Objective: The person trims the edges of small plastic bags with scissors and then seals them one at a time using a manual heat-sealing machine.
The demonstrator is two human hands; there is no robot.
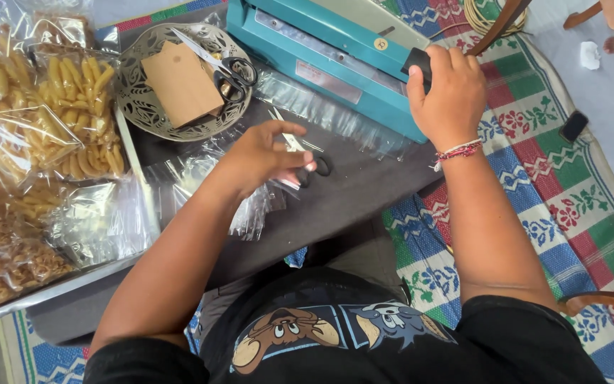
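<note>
My right hand (pixel 444 92) grips the black handle (pixel 418 62) of a teal heat sealer (pixel 335 57) and presses its arm down. A clear plastic bag (pixel 321 114) lies along the sealer's front edge. My left hand (pixel 264 156) hovers over the dark low table (pixel 349 192), its fingers pinching a thin clear plastic bag (pixel 250 210). A small pair of black-handled scissors (pixel 305 153) lies on the table right under that hand's fingertips.
A pierced metal bowl (pixel 136 99) holds a brown card and larger scissors (pixel 222 64). Sealed bags of yellow snacks (pixel 72 114) fill a tray at the left. A patterned mat (pixel 556 185) covers the floor, with a dark phone (pixel 574 126) on it.
</note>
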